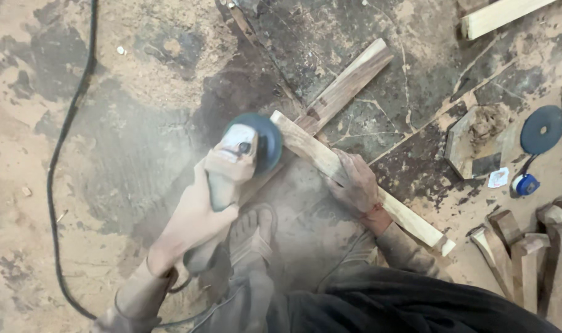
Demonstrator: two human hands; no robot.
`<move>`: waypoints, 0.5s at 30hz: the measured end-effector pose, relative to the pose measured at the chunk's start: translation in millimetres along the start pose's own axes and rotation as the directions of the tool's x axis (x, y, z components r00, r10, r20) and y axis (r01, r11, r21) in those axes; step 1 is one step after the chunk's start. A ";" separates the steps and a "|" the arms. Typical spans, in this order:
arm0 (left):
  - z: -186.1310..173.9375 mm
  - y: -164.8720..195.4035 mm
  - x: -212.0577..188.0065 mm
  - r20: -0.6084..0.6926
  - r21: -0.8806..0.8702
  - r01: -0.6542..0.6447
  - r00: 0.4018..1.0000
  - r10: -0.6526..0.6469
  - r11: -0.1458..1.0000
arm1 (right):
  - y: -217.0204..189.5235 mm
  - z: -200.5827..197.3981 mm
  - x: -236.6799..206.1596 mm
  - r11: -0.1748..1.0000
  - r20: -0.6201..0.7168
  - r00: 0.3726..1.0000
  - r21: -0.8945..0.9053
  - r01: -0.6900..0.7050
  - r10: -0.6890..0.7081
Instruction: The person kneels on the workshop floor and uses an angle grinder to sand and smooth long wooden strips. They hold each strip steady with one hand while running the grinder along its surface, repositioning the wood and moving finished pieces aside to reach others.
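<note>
My left hand (191,219) grips the body of an angle grinder (235,163). Its round dark disc (267,140) sits against the upper end of a pale wooden stick (302,143) lying slantwise on the floor. My right hand (355,182) presses down on the middle of that stick, fingers wrapped over it. A darker wooden bar (349,83) lies under the stick's upper end and crosses it. My sandalled foot (251,234) rests just below the grinder. Fine dust hangs around the disc.
A black cable (55,166) loops down the left over the sawdust-covered floor. At the right lie a flat wooden block (478,145), a spare grinding disc (543,128), a blue tape measure (527,184) and several shaped wooden pieces (540,259). A plank (496,15) lies top right.
</note>
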State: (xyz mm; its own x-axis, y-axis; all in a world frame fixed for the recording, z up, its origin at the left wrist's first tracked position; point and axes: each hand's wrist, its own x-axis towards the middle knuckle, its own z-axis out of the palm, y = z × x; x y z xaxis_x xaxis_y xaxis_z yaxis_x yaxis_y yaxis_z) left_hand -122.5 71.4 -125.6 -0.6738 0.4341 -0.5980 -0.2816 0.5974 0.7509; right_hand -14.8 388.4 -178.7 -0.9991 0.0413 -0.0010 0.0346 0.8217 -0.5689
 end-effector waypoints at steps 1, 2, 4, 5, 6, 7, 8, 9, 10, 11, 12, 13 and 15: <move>3.7 2.4 6.2 0.000 0.004 -0.018 1.000 0.018 1.000 | 1.1 1.1 -1.0 1.000 -0.003 1.000 -0.004 0.005 -0.005; 6.6 4.8 12.3 0.000 0.010 -0.035 0.999 0.035 0.999 | 1.7 1.9 -2.2 1.000 -0.006 1.000 -0.008 0.010 -0.010; 10.0 9.6 20.2 -0.002 0.096 -0.009 1.000 0.009 0.995 | 3.0 1.7 -4.1 1.000 -0.008 1.000 0.001 0.017 -0.017; 10.3 11.5 22.0 -0.004 0.144 0.004 1.000 -0.003 0.990 | 4.0 1.4 -4.7 1.000 -0.012 1.000 0.008 0.019 -0.019; 10.3 12.6 19.7 -0.024 0.135 0.007 1.000 -0.004 0.991 | 5.4 0.5 -5.5 1.000 0.003 1.000 0.015 0.017 -0.017; 9.3 13.1 14.3 -0.041 0.131 0.009 0.999 -0.003 0.991 | 6.9 -0.2 -6.2 1.000 0.015 1.000 0.023 0.011 -0.011; 8.1 13.0 8.1 -0.054 0.129 0.009 0.999 -0.002 0.992 | 8.2 -0.2 -7.0 1.000 0.025 1.000 0.030 0.001 -0.002; 7.4 12.3 1.5 -0.054 0.141 -0.001 0.999 0.009 0.990 | 9.5 0.3 -7.6 1.000 0.014 1.000 0.029 0.003 -0.004; 7.5 11.3 -5.5 -0.052 0.148 -0.007 0.999 0.015 0.989 | 10.5 1.1 -8.4 1.000 0.010 1.000 0.027 0.005 -0.005; 8.6 10.4 -8.0 -0.051 0.153 -0.017 0.998 0.025 0.988 | 11.4 1.5 -9.2 1.000 0.004 1.000 0.020 0.009 -0.009; 10.6 9.6 -6.9 -0.040 0.180 -0.039 0.998 0.047 0.983 | 11.3 2.1 -9.7 1.000 0.004 1.000 0.014 -0.008 0.008; 13.7 9.2 -4.2 -0.033 0.203 -0.059 0.997 0.068 0.977 | 11.3 2.5 -10.2 1.000 0.005 1.000 0.007 -0.020 0.020; 19.7 9.1 5.2 -0.020 0.269 -0.071 0.997 0.080 0.961 | 10.9 3.5 -12.1 1.000 0.005 1.000 0.010 -0.021 0.020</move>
State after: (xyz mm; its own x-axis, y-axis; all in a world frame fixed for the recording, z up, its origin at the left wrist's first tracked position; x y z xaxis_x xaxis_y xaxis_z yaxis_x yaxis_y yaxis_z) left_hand -115.1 92.3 -127.4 -0.7075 0.4667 -0.5307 -0.0390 0.7240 0.6887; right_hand -2.4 394.8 -187.8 -0.9983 0.0553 -0.0167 0.0548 0.8148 -0.5772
